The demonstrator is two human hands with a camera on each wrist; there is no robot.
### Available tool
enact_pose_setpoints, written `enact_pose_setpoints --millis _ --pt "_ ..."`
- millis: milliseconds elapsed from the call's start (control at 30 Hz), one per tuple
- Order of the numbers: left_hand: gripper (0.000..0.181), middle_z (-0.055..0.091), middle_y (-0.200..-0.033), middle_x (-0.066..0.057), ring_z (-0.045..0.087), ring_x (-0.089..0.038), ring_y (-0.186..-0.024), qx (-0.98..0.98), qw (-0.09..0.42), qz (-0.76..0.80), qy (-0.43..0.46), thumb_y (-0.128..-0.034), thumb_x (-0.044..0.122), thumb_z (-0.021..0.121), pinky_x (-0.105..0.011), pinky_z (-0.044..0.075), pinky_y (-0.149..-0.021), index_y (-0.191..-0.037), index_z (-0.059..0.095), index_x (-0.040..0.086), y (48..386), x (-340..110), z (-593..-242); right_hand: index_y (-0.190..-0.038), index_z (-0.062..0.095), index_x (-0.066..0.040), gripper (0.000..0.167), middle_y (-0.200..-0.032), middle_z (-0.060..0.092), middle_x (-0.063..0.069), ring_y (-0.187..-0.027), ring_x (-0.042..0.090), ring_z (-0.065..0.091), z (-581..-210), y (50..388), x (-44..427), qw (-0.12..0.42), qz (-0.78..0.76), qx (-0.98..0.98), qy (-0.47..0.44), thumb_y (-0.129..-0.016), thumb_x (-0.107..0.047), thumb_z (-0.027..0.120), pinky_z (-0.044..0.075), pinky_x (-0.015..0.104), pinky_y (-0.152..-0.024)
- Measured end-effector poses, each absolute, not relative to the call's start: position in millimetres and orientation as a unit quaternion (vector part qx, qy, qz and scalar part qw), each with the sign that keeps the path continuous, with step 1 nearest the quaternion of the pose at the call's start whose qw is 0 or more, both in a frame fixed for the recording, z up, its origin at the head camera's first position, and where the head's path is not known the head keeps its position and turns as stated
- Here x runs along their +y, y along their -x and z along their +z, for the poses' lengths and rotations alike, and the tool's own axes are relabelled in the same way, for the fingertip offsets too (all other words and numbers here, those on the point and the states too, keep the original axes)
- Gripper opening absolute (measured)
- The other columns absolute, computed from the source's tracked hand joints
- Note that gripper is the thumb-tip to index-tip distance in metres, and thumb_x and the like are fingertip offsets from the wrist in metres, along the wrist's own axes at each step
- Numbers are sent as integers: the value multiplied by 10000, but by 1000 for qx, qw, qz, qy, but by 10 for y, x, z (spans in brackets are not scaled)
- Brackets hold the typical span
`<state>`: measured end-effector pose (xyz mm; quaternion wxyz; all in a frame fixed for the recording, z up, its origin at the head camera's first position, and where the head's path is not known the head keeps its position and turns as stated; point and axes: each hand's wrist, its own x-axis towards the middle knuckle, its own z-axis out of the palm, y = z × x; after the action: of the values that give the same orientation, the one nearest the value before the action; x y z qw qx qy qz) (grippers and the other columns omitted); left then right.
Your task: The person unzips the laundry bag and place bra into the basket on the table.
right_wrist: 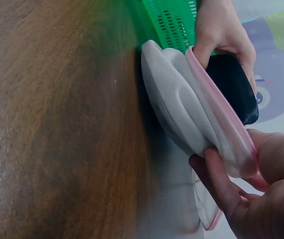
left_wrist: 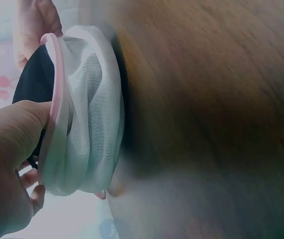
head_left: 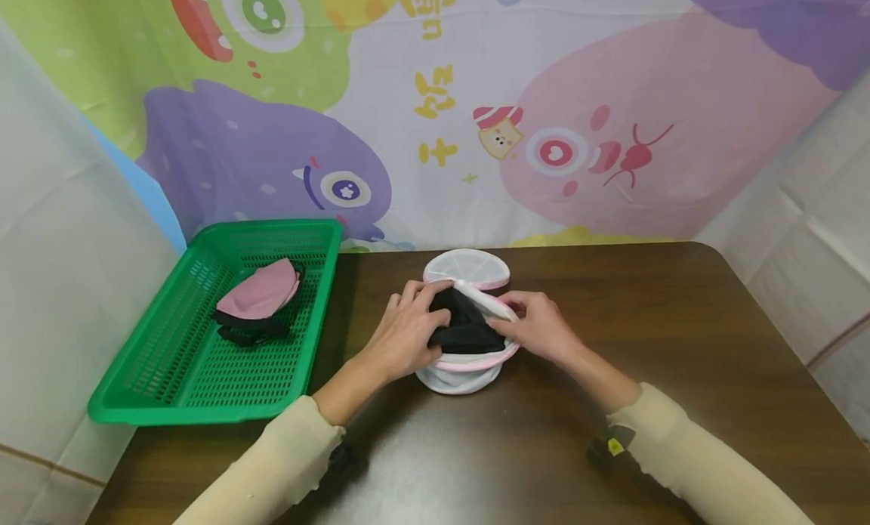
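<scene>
A round white mesh laundry bag [head_left: 458,379] with a pink-edged zip opening stands on the table, its lid [head_left: 466,267] folded back behind it. Inside the mouth sits a black folded cloth item [head_left: 465,325], partly above the rim in the right wrist view. My left hand [head_left: 406,330] holds this black item at its left side, the thumb near the pink rim and the fingers over the cloth. With thumb and fingers, my right hand [head_left: 540,325] pinches the bag's right rim; in the right wrist view its fingers [right_wrist: 214,172] press the mesh from outside.
A green perforated basket [head_left: 112,404] stands on the left of the brown wooden table [head_left: 646,321]. In it lies a pink cup-shaped cloth item [head_left: 261,291] with black edging and straps. A cartoon-printed curtain [head_left: 435,200] hangs behind the table.
</scene>
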<state>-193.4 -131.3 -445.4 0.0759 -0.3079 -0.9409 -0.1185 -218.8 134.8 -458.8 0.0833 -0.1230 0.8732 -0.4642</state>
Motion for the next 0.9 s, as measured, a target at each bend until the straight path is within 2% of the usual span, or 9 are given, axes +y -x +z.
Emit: enact_pose_setpoints --millis 133,400,633,900 --pt "253 580 -1642 -115 504 -375 -1398 -942 83 -105 307 -841 184 945 -532 491 -987 -1028 776 170 1946 -1309 -4455 -1268 784 22 348 -1090 810 186 -858 183 707 -4591 2184 1347 84 -466 872 122 -972 -134 879 568 221 -726" --pt "313 716 -1362 -95 569 -352 -1312 -947 96 -86 296 -849 212 939 -530 496 -958 -1125 807 142 1963 -1284 -4439 -1270 788 10 299 -1124 797 193 -877 202 701 -4585 2165 1357 92 -463 873 118 -994 -93 840 568 234 -722" --pt "254 785 -1138 -73 739 -283 -1136 -942 106 -107 301 -875 143 930 -490 537 -870 -1042 740 131 1984 -1277 -4442 -1244 799 11 262 -1090 804 196 -844 189 699 -4607 2177 1355 78 -463 875 121 -996 -69 828 552 245 -713" --pt "250 801 -1022 -55 765 -265 -1015 -936 118 -119 310 -866 101 940 -450 529 -800 -979 722 141 1970 -1305 -4428 -1205 813 11 212 -1099 821 205 -863 202 724 -4624 2184 1358 62 -466 874 123 -995 -24 813 561 270 -747"
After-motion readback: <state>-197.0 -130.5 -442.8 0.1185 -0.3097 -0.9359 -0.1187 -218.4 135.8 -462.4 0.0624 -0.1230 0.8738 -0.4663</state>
